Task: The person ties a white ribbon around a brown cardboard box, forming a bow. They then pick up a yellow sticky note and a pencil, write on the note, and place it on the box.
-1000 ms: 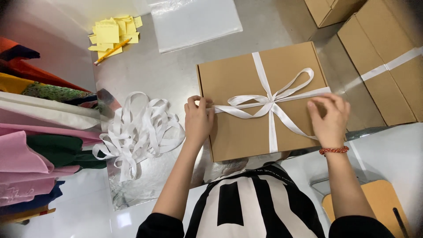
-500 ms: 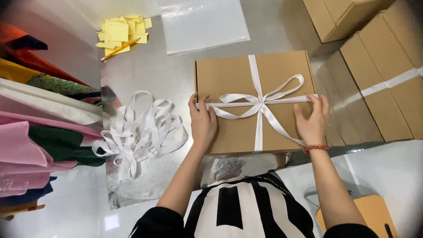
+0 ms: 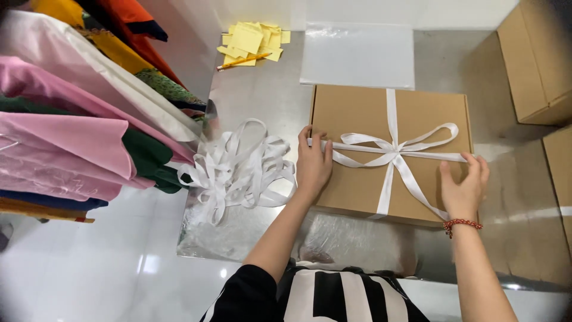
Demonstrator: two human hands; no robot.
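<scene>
Now brown box (image 3: 363,179) with white ribbon (image 3: 390,149) between both hands, flat open fingers (image 3: 316,140) on its sides.

Both bare forearms reach forward and up from the bottom of the view, the left one slanting in from the lower middle, the right one rising from the lower right corner. The left hand (image 3: 313,164) lies palm down, fingers together and stretched forward, thumb tucked along its inner side. The right hand (image 3: 463,188) is also palm down, its fingers curled slightly at the tips and spread a little, the thumb held out toward the left hand. The two hands rest well apart, at nearly the same height.
</scene>
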